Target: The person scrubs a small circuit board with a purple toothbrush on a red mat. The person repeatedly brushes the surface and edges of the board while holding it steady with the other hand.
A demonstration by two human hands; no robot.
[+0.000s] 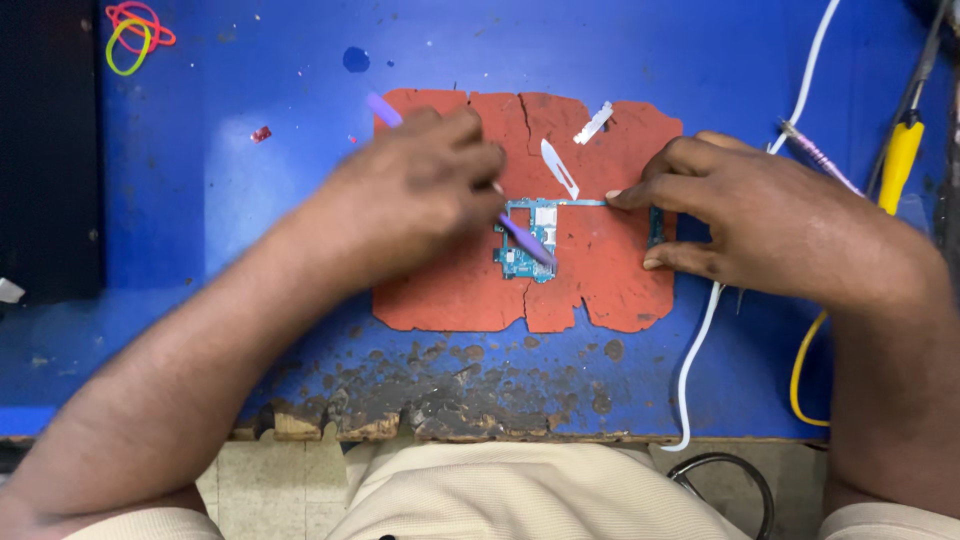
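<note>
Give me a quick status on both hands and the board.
Left hand grips purple tool, tip on circuit board. Right hand pins board's edge. Loose blade beside it on red mat.

A teal-green circuit board (pixel 530 240) lies on a cracked red-orange mat (pixel 600 290) atop a scuffed blue table (pixel 200 150). The pry tool (pixel 525 238) is purple; the rubber bands (pixel 135 30) are red and yellow-green, the cable (pixel 700 330) white.

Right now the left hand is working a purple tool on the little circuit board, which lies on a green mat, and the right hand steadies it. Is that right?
Not quite: the mat is red-orange, not green, as the head view shows. The rest holds: the left hand works a purple tool on the circuit board, and the right hand steadies it.
</note>
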